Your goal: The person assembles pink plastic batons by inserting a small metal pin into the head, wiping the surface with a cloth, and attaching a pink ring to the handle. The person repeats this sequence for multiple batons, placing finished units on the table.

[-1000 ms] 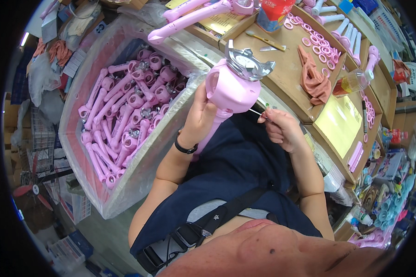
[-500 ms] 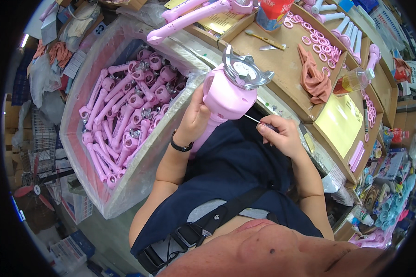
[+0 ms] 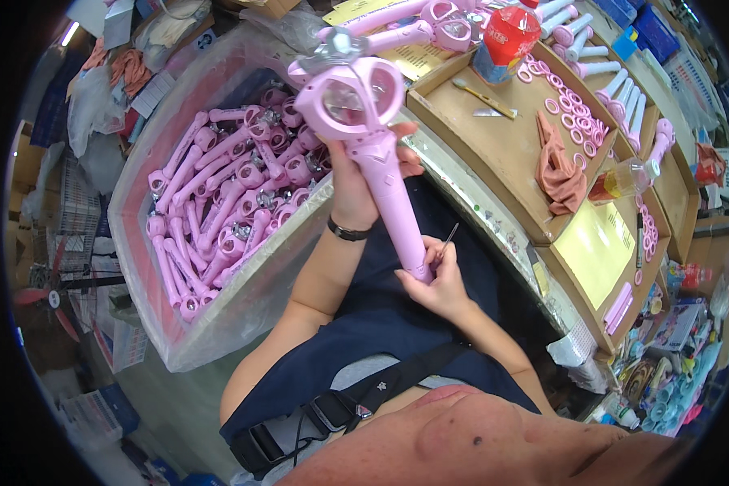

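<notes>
A pink toy wand (image 3: pixel 377 158) with a round clear head and a silver crown on top is held upright over my lap. My left hand (image 3: pixel 356 190) grips its handle just below the head. My right hand (image 3: pixel 435 279) holds the wand's lower end and also pinches a thin metal pick (image 3: pixel 447 240) that points up beside the handle.
A large clear-lined bin (image 3: pixel 219 312) full of several pink wands stands at my left. In front is a wooden workbench (image 3: pixel 502 154) with pink rings (image 3: pixel 579 113), a folded pinkish cloth (image 3: pixel 560 170), a red can (image 3: pixel 506 36), white-and-pink handles, a yellow sheet (image 3: pixel 595 251) and a small bottle (image 3: pixel 624 180).
The wand was lifted and turned from tilted, head toward the bench, to upright with its round face toward me. My right hand moved from beside the head down to the handle's lower end.
</notes>
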The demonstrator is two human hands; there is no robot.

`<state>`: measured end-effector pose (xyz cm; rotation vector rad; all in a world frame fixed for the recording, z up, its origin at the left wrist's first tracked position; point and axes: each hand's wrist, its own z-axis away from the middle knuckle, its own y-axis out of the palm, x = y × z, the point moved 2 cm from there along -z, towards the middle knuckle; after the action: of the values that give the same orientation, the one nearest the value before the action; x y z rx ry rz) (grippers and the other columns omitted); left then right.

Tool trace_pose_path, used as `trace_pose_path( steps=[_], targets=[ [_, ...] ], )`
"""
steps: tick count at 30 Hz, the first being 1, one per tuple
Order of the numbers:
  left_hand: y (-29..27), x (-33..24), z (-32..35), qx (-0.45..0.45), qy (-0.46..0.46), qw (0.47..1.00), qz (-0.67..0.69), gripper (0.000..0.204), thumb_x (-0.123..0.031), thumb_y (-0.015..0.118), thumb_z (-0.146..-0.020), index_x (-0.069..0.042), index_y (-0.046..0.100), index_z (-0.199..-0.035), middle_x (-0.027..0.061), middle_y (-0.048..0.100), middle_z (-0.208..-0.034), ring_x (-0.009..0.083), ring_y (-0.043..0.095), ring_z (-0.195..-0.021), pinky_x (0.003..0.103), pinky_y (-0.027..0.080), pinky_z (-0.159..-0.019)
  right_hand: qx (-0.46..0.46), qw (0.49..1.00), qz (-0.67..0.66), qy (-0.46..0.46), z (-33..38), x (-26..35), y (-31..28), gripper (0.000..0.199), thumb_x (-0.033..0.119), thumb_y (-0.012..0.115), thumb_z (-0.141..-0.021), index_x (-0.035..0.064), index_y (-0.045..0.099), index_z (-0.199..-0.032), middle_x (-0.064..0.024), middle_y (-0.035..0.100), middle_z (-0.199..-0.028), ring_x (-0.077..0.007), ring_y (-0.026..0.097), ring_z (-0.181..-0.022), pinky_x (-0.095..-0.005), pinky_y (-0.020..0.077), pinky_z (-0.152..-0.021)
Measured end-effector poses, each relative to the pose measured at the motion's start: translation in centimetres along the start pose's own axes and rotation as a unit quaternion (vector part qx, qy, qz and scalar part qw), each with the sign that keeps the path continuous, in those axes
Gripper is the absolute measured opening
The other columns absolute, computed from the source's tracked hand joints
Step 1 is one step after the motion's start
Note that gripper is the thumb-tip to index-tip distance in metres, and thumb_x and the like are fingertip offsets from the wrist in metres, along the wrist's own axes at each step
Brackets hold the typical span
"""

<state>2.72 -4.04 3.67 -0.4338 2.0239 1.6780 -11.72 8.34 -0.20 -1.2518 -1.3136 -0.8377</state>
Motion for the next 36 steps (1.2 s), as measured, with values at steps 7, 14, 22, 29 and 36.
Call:
trace_pose_path(
  steps=[7, 14, 22, 29, 36],
  targets=[
    [1.0, 2.8, 1.8, -0.015, -0.026, 0.986, -0.167, 0.041, -0.006, 0.060, -0.084, -0.005, 0.035, -0.116, 0.0136, 0.056, -0.099, 0.0167, 0.060, -0.068, 0.031, 0.052, -0.061, -0.101, 0.986, 0.125, -0.054, 1.7, -2.8, 1.1, 0.050, 0.010, 0.076, -0.071, 0.0035, 0.033, -0.095, -0.0237, 0.055, -0.111, -0.0293, 0.060, -0.070, -0.0325, 0.0490, -0.058],
    [0.2, 3.1, 2.2, 0.025, -0.039, 0.985, -0.167, 0.045, -0.002, 0.059, -0.079, -0.004, 0.038, -0.119, 0.0114, 0.051, -0.105, 0.0166, 0.057, -0.075, 0.032, 0.049, -0.062, -0.047, 0.995, 0.070, -0.056, 2.0, -3.3, 0.5, 0.046, 0.014, 0.076, -0.073, 0.0040, 0.035, -0.092, -0.0242, 0.055, -0.112, -0.0252, 0.059, -0.071, -0.0313, 0.0477, -0.060],
    [1.7, 3.8, 3.4, 0.067, -0.116, 0.982, -0.130, 0.055, -0.003, 0.064, -0.074, -0.005, 0.035, -0.120, 0.0115, 0.053, -0.100, 0.0182, 0.059, -0.072, 0.031, 0.051, -0.063, -0.182, 0.961, -0.199, -0.052, -8.7, 1.9, -5.6, 0.025, 0.007, 0.057, -0.087, 0.0045, 0.033, -0.094, -0.0220, 0.049, -0.122, -0.0245, 0.050, -0.110, -0.0378, 0.0369, -0.099],
    [2.1, 3.4, 3.6, 0.068, -0.087, 0.981, -0.161, 0.058, -0.002, 0.063, -0.074, -0.005, 0.032, -0.123, 0.0117, 0.053, -0.100, 0.0182, 0.059, -0.074, 0.030, 0.050, -0.065, -0.186, 0.924, -0.333, 0.032, -11.1, 2.8, -5.1, 0.029, 0.017, 0.065, -0.087, 0.0082, 0.038, -0.093, -0.0016, 0.045, -0.089, -0.0091, 0.048, -0.081, -0.0253, 0.0426, -0.075],
    [1.1, 2.7, 2.9, 0.036, -0.019, 0.973, -0.226, 0.042, -0.015, 0.056, -0.086, 0.002, 0.042, -0.121, 0.0145, 0.058, -0.102, 0.0219, 0.060, -0.082, 0.037, 0.052, -0.077, -0.073, 0.966, -0.240, 0.060, -1.1, -2.2, 0.6, 0.055, 0.008, 0.077, -0.071, 0.0065, 0.028, -0.095, -0.0150, 0.048, -0.107, -0.0155, 0.049, -0.095, -0.0309, 0.0428, -0.085]
  ],
)
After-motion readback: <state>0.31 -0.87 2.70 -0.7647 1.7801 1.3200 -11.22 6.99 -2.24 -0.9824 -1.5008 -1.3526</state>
